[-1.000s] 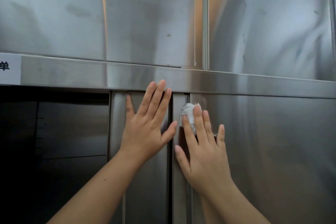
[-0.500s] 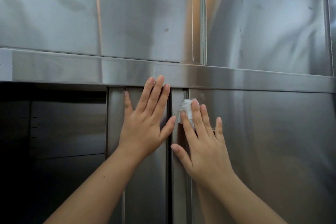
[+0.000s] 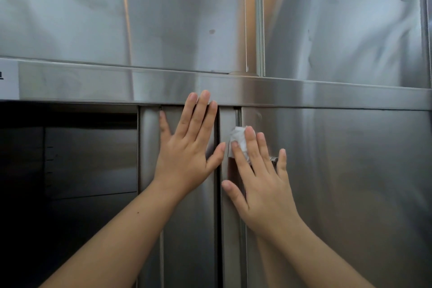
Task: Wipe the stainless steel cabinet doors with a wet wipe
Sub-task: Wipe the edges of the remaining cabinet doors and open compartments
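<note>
My left grip (image 3: 187, 159) lies flat and fully spread on the narrow brushed stainless steel door panel (image 3: 187, 241) just below the broad horizontal steel rail (image 3: 327, 94). Its three longest fingertips overlap the rail's lower edge, and it has hold of nothing.

My right grip (image 3: 264, 192) is flat too, fingers straight and slightly fanned, below the rail and just beside the left one without touching it. Under its index and middle fingers it presses the small crumpled white wet wipe (image 3: 237, 137) against the steel. The wipe is pressed, not pinched. It sits a little below the rail at the near edge of the wide stainless steel lower door (image 3: 350, 194), and its top pokes out past my fingertips.

Between my ring and little fingers a small round metal knob (image 3: 273, 159) shows, mostly hidden by the hand. A narrow vertical steel strip (image 3: 229, 229) runs down from the rail between my two grips.

Below the rail's left stretch gapes a dark open cabinet compartment (image 3: 70, 170). On the rail's left end sits a white label (image 3: 8, 79), cut off by the frame, its print unreadable.

Above the rail two large stainless steel upper doors, one smudged (image 3: 163, 18) and one streaked (image 3: 339, 18), meet at a vertical seam. A small dark spot (image 3: 212, 31) marks the smudged one.
</note>
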`<state>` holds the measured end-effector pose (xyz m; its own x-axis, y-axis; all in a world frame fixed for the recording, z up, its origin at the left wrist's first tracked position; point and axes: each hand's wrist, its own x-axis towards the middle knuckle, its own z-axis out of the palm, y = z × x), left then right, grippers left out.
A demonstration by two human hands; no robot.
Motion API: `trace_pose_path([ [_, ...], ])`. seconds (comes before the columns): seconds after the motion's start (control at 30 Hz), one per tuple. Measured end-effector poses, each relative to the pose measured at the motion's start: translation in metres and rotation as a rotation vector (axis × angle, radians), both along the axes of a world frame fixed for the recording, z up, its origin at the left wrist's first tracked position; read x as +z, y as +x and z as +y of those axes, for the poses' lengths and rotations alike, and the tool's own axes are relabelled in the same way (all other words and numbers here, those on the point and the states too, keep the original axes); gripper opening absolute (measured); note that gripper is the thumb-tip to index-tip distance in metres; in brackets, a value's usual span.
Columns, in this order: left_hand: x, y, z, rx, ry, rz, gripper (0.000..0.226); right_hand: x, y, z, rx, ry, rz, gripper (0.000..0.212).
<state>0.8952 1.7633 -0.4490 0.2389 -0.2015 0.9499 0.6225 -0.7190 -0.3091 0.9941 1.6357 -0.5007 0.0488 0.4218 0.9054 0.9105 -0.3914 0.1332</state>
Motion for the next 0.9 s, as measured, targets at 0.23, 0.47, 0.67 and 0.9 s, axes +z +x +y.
trace_pose_path([
  [0.23, -0.001, 0.0, 0.001, 0.027, 0.016, -0.005, 0.07, 0.038, -0.002, 0.013, 0.05, 0.036, 0.055, 0.075],
  [0.47, 0.0, -0.001, -0.001, 0.023, 0.003, 0.002, 0.07, 0.0, -0.002, 0.004, 0.015, -0.014, 0.017, 0.074],
  [0.67, 0.0, -0.002, -0.003, 0.021, -0.007, 0.008, 0.07, 0.017, 0.002, 0.0, -0.028, -0.052, -0.044, 0.075],
  [0.9, 0.0, -0.003, -0.003, 0.001, -0.009, 0.022, 0.074, 0.014, 0.0, 0.002, 0.01, -0.016, -0.014, 0.071],
])
